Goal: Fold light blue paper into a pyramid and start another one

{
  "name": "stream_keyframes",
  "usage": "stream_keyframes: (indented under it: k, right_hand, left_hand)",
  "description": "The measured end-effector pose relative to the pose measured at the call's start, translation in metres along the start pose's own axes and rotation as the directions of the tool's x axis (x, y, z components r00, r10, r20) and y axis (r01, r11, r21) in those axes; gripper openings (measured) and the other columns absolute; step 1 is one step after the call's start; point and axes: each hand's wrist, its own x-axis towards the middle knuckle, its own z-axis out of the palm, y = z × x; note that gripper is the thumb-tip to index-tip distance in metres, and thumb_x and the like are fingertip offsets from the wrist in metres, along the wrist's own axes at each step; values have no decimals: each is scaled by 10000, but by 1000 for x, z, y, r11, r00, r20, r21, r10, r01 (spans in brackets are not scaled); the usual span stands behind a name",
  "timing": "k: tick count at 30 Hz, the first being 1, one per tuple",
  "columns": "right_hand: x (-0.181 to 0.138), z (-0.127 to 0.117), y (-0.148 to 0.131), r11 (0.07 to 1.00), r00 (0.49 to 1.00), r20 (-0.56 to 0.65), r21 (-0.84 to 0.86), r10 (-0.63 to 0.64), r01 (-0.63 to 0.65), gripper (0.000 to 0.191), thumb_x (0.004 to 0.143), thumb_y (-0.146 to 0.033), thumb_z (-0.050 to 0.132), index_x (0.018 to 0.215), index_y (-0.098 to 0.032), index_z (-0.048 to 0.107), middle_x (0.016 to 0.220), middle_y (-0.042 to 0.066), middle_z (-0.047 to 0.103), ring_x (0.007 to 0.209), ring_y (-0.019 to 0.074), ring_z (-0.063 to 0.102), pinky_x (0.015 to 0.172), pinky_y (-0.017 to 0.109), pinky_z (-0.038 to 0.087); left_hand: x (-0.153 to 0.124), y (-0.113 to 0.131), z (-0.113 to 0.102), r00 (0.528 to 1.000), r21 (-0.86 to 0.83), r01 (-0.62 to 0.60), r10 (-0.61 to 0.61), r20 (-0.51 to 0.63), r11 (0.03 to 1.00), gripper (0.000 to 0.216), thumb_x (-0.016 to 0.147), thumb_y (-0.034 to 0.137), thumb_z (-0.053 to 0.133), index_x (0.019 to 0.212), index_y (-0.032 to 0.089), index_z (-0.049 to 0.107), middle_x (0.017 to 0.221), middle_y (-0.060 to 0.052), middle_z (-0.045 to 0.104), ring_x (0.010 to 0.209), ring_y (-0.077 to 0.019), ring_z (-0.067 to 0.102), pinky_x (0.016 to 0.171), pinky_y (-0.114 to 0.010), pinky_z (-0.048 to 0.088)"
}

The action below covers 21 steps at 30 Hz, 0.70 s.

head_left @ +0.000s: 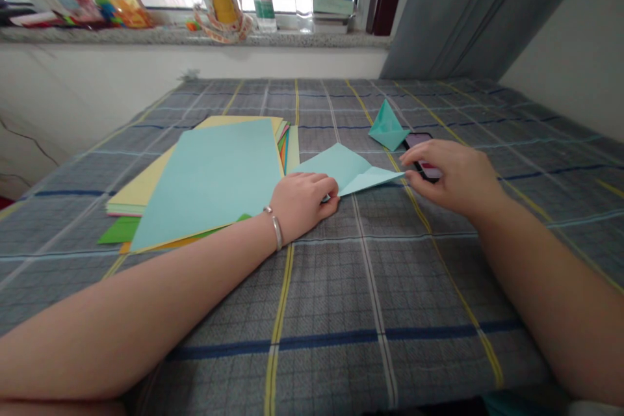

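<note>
A partly folded light-teal paper sheet (348, 169) lies on the plaid cloth. My left hand (302, 198) rests curled on its near left corner, fingers closed and pressing it down. A silver bracelet sits on that wrist. My right hand (455, 175) is at the paper's pointed right tip, fingers together touching it. Under and behind that hand lies a dark phone (423, 153), partly hidden. A finished teal folded shape (387, 125) stands just beyond the phone.
A stack of coloured paper sheets (209, 175), teal on top, lies to the left. The grey plaid cloth (341, 299) covers the whole surface. Bottles and boxes line the windowsill (195, 36) at the back. A grey curtain (468, 13) hangs at right.
</note>
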Motion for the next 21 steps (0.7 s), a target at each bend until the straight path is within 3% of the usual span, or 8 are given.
stream_keyframes:
  k: [4, 8, 15, 21]
  right_hand:
    - [2, 10, -18, 988, 983, 104, 5, -152, 153, 160, 883, -345, 576, 905, -228, 682, 985, 34, 734, 912, 206, 647, 729, 315, 428]
    - [4, 19, -34, 986, 980, 118, -20, -162, 165, 206, 917, -289, 522, 814, -216, 684, 848, 29, 731, 812, 191, 633, 663, 312, 380]
    - [5, 28, -61, 983, 978, 103, -4, -182, 184, 260, 947, -325, 470, 819, -211, 666, 822, 31, 715, 760, 176, 606, 616, 319, 316]
    - [4, 28, -67, 984, 980, 90, 40, -179, 176, 263, 953, -323, 463, 808, -216, 654, 816, 24, 703, 764, 168, 601, 617, 308, 316]
  left_hand:
    - [0, -1, 1, 1000, 8, -29, 29, -5, 1000, 121, 835, 242, 555, 750, 194, 626, 729, 8, 684, 692, -157, 633, 642, -273, 418]
    - [1, -1, 2, 996, 27, -92, 92, 1, 995, 125, 849, 234, 533, 767, 190, 617, 744, -1, 682, 690, -159, 624, 687, -287, 433]
    - [3, -1, 3, 979, -26, -205, 206, 8, 978, 198, 937, 355, 534, 889, 186, 625, 837, -14, 688, 781, -167, 623, 776, -299, 444]
    - [3, 0, 3, 978, -8, -206, 206, -43, 978, 220, 950, 317, 500, 827, 189, 630, 804, -5, 685, 733, -149, 610, 744, -289, 436]
